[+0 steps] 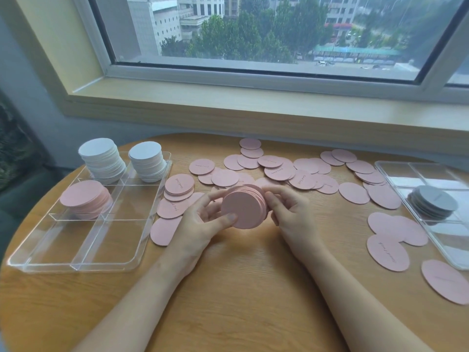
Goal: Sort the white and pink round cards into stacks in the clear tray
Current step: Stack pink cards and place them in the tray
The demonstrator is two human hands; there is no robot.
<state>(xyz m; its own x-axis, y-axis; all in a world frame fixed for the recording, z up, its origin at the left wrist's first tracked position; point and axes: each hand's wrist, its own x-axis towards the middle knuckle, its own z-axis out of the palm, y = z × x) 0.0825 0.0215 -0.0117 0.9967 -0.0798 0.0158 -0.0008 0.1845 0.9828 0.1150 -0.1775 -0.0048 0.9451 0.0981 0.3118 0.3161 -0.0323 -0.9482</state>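
Your left hand [203, 219] and right hand [286, 212] gripping pink card stack [243, 209] between curled fingers, hovering above table [228, 288]; clear tray [83, 252] sitting left, holding two white stacks [101, 158], one pink stack [86, 199].

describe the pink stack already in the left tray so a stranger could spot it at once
Find the clear tray at the table's left edge. The pink stack sits in its middle-row left compartment, in front of the taller white stack. It is the only pink pile inside a tray.
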